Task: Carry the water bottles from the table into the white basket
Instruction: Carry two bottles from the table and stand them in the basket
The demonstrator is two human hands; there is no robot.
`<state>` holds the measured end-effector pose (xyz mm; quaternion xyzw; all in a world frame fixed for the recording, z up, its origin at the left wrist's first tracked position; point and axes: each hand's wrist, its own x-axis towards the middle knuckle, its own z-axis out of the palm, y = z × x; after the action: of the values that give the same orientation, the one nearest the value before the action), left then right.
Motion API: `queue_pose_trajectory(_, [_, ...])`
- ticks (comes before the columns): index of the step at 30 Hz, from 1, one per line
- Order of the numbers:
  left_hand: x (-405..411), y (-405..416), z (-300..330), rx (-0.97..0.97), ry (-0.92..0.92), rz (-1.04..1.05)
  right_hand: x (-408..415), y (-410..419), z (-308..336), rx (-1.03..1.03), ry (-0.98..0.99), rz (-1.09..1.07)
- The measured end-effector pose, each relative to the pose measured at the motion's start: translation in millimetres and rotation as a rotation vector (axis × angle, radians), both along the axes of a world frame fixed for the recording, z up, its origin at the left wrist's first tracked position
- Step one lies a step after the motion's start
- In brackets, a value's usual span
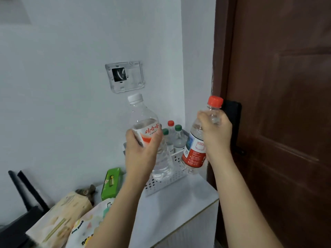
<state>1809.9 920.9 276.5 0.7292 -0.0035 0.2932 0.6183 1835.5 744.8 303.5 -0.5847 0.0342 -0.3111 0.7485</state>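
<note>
My left hand (141, 151) grips a white-capped water bottle (143, 120) with an orange and white label, held upright above the white perforated basket (161, 183). In my right hand (215, 135) is a red-capped water bottle (195, 151) with a red and blue label, gripped near its neck and hanging tilted over the basket's right side. Inside the basket stand three bottles, one with a red cap (170, 123) and two with green caps (178, 127). The basket sits on the white table (179, 203), against the wall in the corner.
A green box (111, 183), a tissue pack (59, 217) and a printed bag (87, 228) lie on the table at the left. A black router (19, 217) stands at the far left. A brown door (279, 104) rises close on the right. A socket frame (125, 76) is on the wall.
</note>
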Motion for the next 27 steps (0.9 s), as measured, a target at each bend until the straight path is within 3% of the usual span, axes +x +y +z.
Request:
queue_pose_trajectory(8, [73, 1, -2, -0.197, -0.030, 0.022, 108, -1, -10, -0.019, -0.108, 0.098])
queue_pose_trajectory(15, [108, 1, -12, -0.263, 0.019, 0.023, 164, 12, -57, -0.130, -0.025, 0.164])
queue_pose_trajectory(27, [138, -22, -34, 0.068, 0.124, -0.002, 196, -21, -129, -0.420, 0.130, 0.243])
